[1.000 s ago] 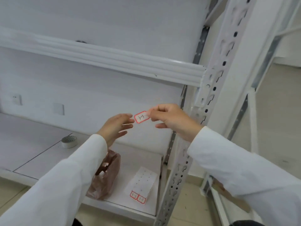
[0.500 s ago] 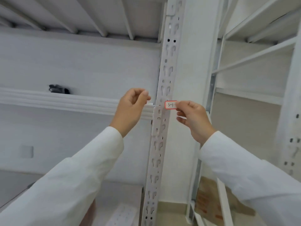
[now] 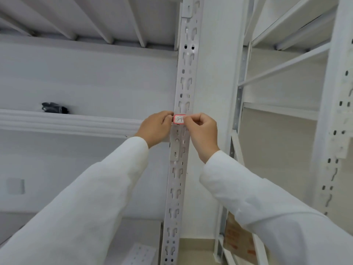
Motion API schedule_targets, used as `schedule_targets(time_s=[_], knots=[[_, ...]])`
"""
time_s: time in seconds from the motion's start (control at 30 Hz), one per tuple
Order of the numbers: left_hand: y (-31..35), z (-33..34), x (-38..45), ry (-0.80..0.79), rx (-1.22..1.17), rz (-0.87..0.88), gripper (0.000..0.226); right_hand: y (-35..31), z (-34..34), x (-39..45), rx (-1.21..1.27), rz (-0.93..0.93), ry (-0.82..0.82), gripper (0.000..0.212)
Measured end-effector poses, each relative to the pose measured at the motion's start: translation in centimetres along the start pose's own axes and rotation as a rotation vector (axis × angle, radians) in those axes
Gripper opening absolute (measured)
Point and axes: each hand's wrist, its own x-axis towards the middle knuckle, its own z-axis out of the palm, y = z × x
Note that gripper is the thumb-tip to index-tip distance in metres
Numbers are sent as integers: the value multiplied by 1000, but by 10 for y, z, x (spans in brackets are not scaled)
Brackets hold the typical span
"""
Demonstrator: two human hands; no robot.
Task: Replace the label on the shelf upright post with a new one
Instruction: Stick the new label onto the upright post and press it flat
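A small white label (image 3: pixel 179 119) with a red border and handwritten marks lies against the front face of the white perforated upright post (image 3: pixel 184 79), at the height of the middle shelf beam. My left hand (image 3: pixel 155 129) pinches its left edge with its fingertips. My right hand (image 3: pixel 202 131) pinches its right edge. Both hands press close to the post, one on each side. Whether the label sticks to the metal cannot be told.
A white shelf beam (image 3: pixel 72 122) runs left from the post, with a dark object (image 3: pixel 54 108) lying on that shelf. A label sheet (image 3: pixel 138 254) lies on the lower shelf. Another white rack (image 3: pixel 332 111) stands at right, with a brown carton (image 3: pixel 238 238) on the floor.
My view rose from the lower shelf to the post. My right hand carried the label onto the post's face, and my left hand came across and took its left edge.
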Motion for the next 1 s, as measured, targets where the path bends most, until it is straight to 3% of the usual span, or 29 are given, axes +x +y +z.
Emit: schedule_targets(time_s=[1.0], knots=[[-4,-3,13,-32,-79,-16,35,17,6,7,-58,-67,90,12]])
